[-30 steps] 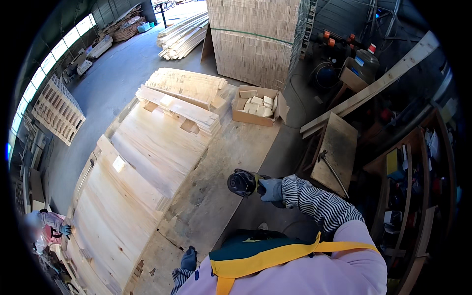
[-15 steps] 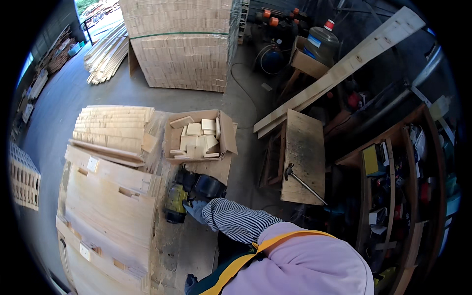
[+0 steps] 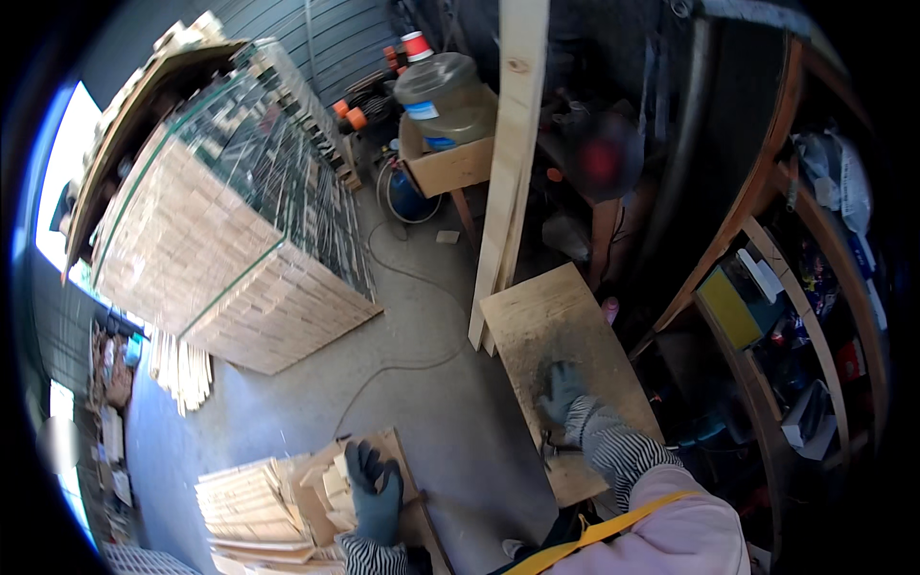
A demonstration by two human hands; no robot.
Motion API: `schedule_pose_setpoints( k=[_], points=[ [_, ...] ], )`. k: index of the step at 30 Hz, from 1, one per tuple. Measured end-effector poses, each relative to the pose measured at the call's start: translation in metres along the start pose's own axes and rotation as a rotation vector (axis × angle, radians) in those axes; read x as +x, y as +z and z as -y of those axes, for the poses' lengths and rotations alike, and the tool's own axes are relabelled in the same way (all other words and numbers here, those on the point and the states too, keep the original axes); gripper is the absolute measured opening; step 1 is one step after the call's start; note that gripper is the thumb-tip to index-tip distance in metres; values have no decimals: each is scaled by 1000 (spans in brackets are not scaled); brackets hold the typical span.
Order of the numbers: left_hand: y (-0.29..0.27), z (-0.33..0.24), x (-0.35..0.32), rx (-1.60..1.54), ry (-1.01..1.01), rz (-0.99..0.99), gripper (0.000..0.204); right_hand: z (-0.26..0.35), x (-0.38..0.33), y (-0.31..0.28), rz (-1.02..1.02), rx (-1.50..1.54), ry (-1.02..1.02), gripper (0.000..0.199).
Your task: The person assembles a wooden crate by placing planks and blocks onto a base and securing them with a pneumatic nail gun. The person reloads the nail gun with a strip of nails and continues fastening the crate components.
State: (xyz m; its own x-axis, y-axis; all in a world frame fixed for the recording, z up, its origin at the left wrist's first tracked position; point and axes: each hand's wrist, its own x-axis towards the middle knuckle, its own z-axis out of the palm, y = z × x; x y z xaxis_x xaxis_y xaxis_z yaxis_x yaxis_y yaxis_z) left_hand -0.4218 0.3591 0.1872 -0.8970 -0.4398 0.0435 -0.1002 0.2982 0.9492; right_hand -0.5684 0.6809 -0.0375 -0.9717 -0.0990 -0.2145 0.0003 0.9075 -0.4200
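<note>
My right hand [image 3: 563,391], in a grey-blue glove, reaches over the dark-stained top of a small wooden stand [image 3: 529,321], its fingers spread and nothing in them. Just nearer to me a hammer [image 3: 548,448] lies on the stand, its middle hidden under my striped sleeve. At the lower middle my left hand [image 3: 377,494], gloved alike, is raised with curved fingers apart and holds nothing. It hovers at a cardboard box [image 3: 410,470] of small wooden blocks [image 3: 335,487], hiding part of them.
Left of the box lie stacked wooden boards [image 3: 249,503]. A tall strapped wood stack [image 3: 201,249] stands far left. Long planks [image 3: 508,182] lean behind the stand, near a large water bottle [image 3: 441,96]. Cluttered shelves [image 3: 767,287] line the right; a cable [image 3: 422,364] crosses the floor.
My view has swung right. My right hand has left the yellow-and-black power tool, now out of view, and moved to the stand. My left hand has come up beside the box.
</note>
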Motion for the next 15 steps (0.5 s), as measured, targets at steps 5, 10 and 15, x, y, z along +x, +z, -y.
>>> schedule_pose_setpoints(
  k=[5, 10, 15],
  points=[
    [243, -80, 194, 131, 407, 340, 77, -143, 54, 14, -167, -104, 87, 79],
    [413, -193, 341, -84, 581, 382, 91, -136, 60, 4, -101, -77, 31, 78],
    [503, -231, 453, -890, 131, 536, 80, -143, 64, -3, -83, -62, 6, 80]
  ],
)
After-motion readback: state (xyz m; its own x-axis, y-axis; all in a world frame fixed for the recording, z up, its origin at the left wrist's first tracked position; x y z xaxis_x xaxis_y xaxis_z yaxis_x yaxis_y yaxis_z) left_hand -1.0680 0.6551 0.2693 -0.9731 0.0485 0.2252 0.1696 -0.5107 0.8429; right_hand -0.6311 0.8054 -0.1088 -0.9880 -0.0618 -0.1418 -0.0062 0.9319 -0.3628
